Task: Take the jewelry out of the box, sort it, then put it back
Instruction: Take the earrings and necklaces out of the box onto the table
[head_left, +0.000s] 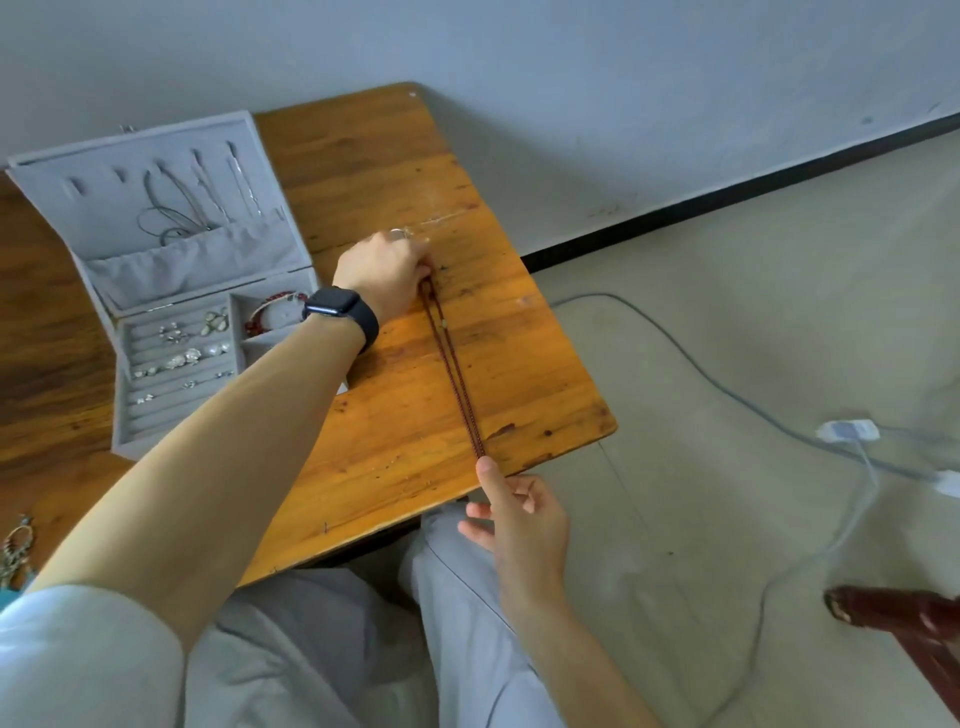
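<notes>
Your left hand (384, 270) is closed on one end of the red cord necklace (453, 364). Your right hand (519, 525), half open, touches its other end by the desk (545, 395) edge, right of the open jewelry box (171, 291).

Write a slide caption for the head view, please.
Both hands, left hand and right hand, stretch a dark red cord necklace beside the open jewelry box.
</notes>
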